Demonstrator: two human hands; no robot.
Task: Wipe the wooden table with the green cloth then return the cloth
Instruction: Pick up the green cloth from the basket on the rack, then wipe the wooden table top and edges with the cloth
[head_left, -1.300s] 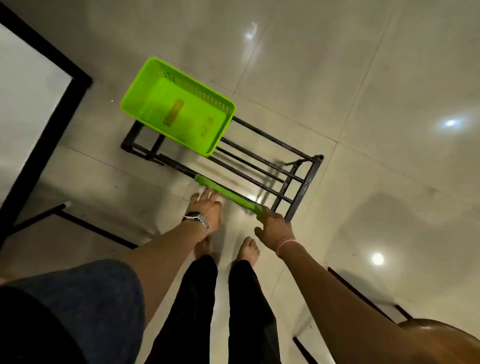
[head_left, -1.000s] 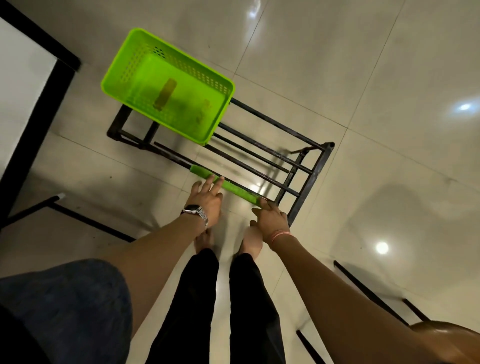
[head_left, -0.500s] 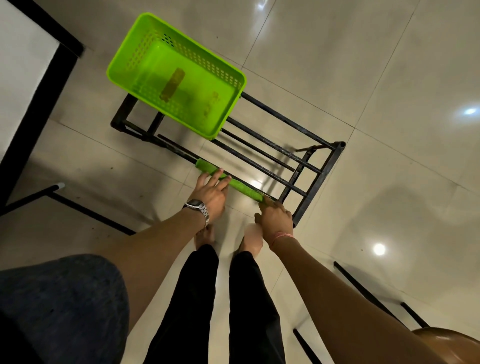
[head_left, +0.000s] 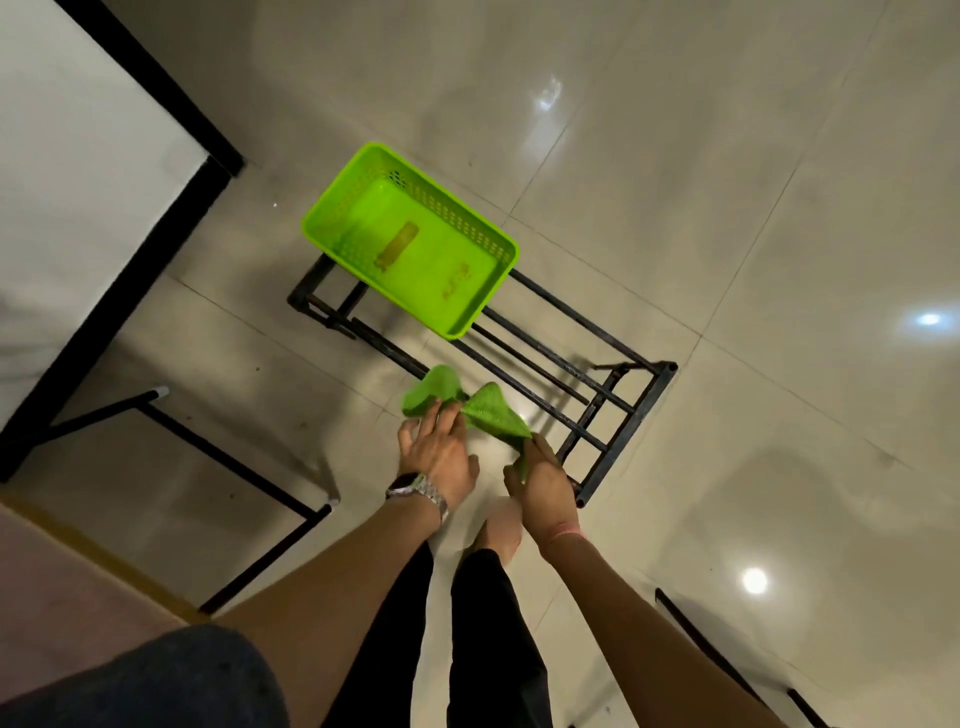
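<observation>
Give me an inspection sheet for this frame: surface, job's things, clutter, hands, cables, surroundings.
Surface: glossy tiled floor with light glare; a wooden table corner at lower left.
Job's things: green cloth, bunched, over the near rail of the black metal rack.
Clutter: green basket on the rack's far end, two small brownish items inside, too blurred to identify.
Hands: left hand touches the cloth, fingers extended; right hand grips the cloth's end.
Cables: nothing seen.
Surroundings: black-framed white panel at left; black table legs on the floor.
</observation>
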